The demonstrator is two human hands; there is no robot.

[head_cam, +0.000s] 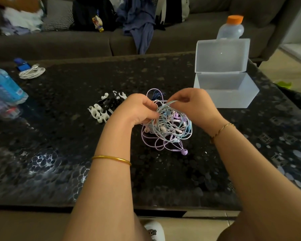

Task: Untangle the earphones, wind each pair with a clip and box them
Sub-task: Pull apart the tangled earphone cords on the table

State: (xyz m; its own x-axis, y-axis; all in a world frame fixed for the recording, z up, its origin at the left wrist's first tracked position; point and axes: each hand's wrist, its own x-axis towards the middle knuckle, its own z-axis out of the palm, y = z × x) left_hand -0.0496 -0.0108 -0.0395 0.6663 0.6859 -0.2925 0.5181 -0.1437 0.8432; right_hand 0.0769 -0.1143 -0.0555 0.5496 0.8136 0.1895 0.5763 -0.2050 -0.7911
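We are working at a dark, glossy table with a pebbled pattern point(59, 153), and our two hands are meeting over a tangled mass of lilac, pale blue and white earphone cords point(165, 129). Our left hand point(137, 110) is curling its fingers around the left side of the tangle and gripping several strands. Our right hand point(193, 103) is pinching a bundle of pale blue loops at the top of the mass between thumb and fingertips. The lower part of the tangle is resting on the table, and a lilac earbud point(184, 151) is lying at its near edge.

Just left of our left hand, a small heap of black and white plastic cord clips point(104, 106) is sitting on the table. To the right of the tangle, a frosted translucent plastic box point(233, 100) is standing with its hinged lid point(221, 56) upright and open. Behind it, a clear bottle with an orange cap point(231, 28) is standing. Far left, a coiled white cable point(31, 72) is lying near the table's back edge, with a grey sofa point(59, 44) beyond.
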